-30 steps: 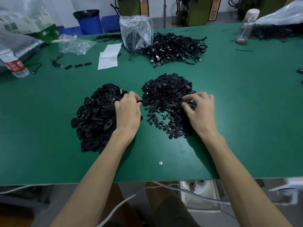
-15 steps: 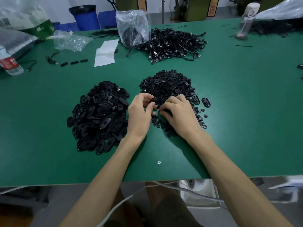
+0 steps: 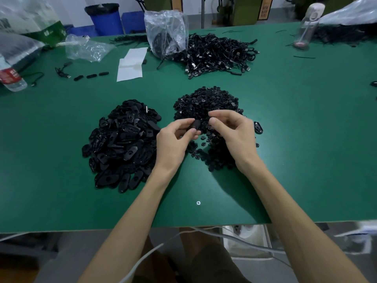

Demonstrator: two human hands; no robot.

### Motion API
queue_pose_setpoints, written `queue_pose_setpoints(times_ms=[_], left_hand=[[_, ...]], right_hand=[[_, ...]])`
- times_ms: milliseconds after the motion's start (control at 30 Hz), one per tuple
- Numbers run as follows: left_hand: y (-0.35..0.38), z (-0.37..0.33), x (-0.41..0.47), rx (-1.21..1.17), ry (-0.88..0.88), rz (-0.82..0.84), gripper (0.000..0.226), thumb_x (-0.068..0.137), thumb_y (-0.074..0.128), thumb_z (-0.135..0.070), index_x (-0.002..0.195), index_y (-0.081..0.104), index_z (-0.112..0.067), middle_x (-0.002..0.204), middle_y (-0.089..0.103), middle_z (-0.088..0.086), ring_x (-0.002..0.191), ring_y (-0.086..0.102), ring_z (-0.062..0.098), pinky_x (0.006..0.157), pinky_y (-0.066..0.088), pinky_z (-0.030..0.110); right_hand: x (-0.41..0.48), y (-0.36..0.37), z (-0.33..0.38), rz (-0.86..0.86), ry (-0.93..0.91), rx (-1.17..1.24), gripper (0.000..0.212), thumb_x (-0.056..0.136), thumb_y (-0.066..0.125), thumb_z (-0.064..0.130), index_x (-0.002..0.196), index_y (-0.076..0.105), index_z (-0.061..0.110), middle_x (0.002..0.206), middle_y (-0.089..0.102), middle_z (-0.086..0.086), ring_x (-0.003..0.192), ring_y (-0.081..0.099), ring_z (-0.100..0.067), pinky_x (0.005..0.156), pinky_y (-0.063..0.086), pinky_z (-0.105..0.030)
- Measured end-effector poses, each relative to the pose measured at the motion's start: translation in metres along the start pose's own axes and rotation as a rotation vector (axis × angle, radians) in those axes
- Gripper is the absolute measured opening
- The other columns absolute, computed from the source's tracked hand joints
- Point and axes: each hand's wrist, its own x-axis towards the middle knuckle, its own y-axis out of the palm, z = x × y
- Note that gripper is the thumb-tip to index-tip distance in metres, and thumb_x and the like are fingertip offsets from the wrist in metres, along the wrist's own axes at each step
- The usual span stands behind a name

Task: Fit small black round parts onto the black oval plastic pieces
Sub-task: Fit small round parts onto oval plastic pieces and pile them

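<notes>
Over the near middle of the green table (image 3: 306,139), both hands hang above the front edge of a heap of small black round parts (image 3: 206,104). On the left, the left hand (image 3: 175,141) pinches one black oval piece (image 3: 195,125) between thumb and curled fingers, holding it just clear of the heap and tilted toward the other hand. Just beside it, the right hand (image 3: 236,135) has its fingers curled with thumb and forefinger drawn together close to the oval piece; whether a round part sits between those fingertips cannot be told. Left of the hands lies a larger heap of black oval pieces (image 3: 122,146), apart from the round parts. One lone oval piece (image 3: 258,127) rests on the table by the right edge of the round heap. Farther back sit a tangle of black cables (image 3: 218,53), a clear plastic bag (image 3: 167,29) touching it, a white sheet (image 3: 130,66) and, at far left, a water bottle (image 3: 11,79)
</notes>
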Motion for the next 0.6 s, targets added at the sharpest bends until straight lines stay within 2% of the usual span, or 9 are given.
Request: queue_pose_setpoints(times_ms=[67,167,400,600], left_hand=[[-0.0005,0.0006,0.0002,-0.036,-0.025,-0.012,0.028,0.094,0.072,0.001,0.122,0.071,0.0,0.103,0.079,0.008,0.089,0.079,0.02,0.09,0.062,0.04],[-0.0021,0.0023,0.0013,-0.067,-0.042,-0.029,0.027,0.094,0.073,0.0,0.121,0.072,-0.001,0.102,0.079,0.006,0.089,0.079,0.02,0.087,0.063,0.036],[-0.0027,0.0002,0.0006,0.028,-0.015,-0.027,0.026,0.093,0.074,-0.002,0.119,0.074,-0.009,0.102,0.078,-0.004,0.091,0.077,0.01,0.087,0.062,0.029],[-0.0034,-0.0009,0.0008,0.102,0.018,-0.018,0.032,0.093,0.073,-0.002,0.124,0.073,-0.01,0.112,0.076,0.0,0.101,0.073,0.009,0.093,0.058,0.025]], right_hand=[[-0.0003,-0.0016,0.0025,0.068,0.084,0.168,0.013,0.091,0.077,0.014,0.103,0.08,0.017,0.088,0.078,0.0,0.078,0.066,-0.002,0.066,0.047,-0.014],[-0.0023,-0.0008,0.0011,0.157,0.141,0.268,0.015,0.091,0.077,0.015,0.105,0.079,0.013,0.093,0.079,-0.009,0.079,0.067,-0.007,0.062,0.045,-0.02],[-0.006,0.005,0.0026,0.241,0.152,0.25,0.013,0.089,0.078,0.011,0.102,0.08,0.01,0.09,0.079,-0.013,0.076,0.069,-0.012,0.06,0.045,-0.02],[-0.007,0.0052,0.0051,0.263,0.219,0.278,0.017,0.088,0.078,0.008,0.105,0.079,0.006,0.094,0.078,-0.018,0.075,0.065,-0.012,0.063,0.043,-0.022]])
